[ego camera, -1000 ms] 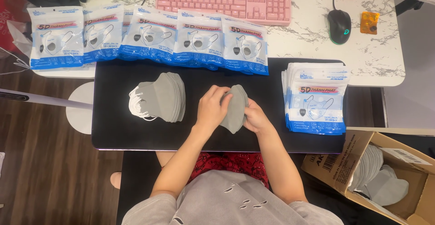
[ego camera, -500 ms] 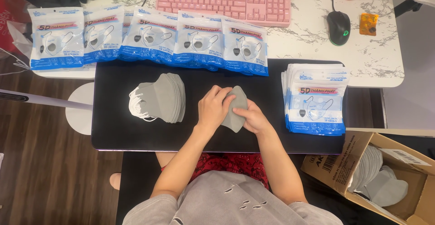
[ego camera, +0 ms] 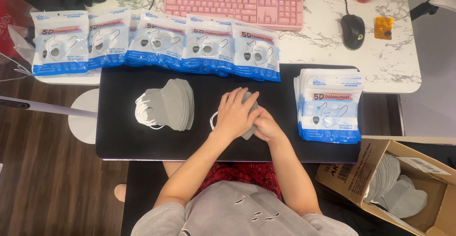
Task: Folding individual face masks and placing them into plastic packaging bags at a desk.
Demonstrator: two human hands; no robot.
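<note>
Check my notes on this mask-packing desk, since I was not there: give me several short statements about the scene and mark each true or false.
1. Both hands, the left hand and the right hand, rest on a small stack of grey masks. True.
2. The second pile of grey masks lies to the right of the hands. False: it lies to their left.
3. The keyboard is pink. True.
4. The cardboard box is empty. False: grey masks lie inside.
5. The stack of bags lies on the black mat. True.
</note>
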